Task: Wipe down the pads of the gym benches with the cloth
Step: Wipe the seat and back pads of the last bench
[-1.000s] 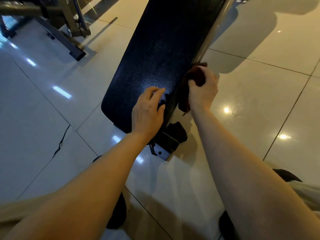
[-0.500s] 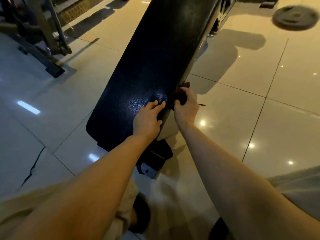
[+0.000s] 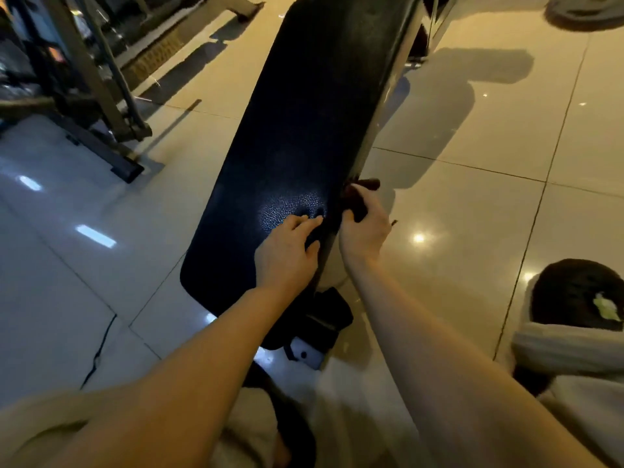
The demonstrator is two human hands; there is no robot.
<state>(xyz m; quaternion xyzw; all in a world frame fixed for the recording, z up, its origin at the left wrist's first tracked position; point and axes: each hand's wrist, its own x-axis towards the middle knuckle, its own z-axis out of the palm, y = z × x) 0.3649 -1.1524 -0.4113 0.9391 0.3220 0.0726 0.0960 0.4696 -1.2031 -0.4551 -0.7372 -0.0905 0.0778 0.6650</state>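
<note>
A long black textured bench pad point(image 3: 304, 136) runs from the top of the view down to the middle. My left hand point(image 3: 287, 255) rests flat on its near right part, fingers straight. My right hand point(image 3: 364, 224) grips a dark brown cloth point(image 3: 358, 197) and holds it against the pad's right side edge. Most of the cloth is hidden inside my fist.
The bench's black foot and metal bracket point(image 3: 317, 332) sit on the glossy tiled floor below my hands. A metal rack frame point(image 3: 94, 96) stands at the upper left. A weight plate point(image 3: 587, 8) lies on the floor at the top right. My shoe point(image 3: 574, 298) shows at right.
My right hand with the cloth has slid along the pad's right edge toward my left hand. The view has pulled back and tilted; my left hand has stayed on the pad.
</note>
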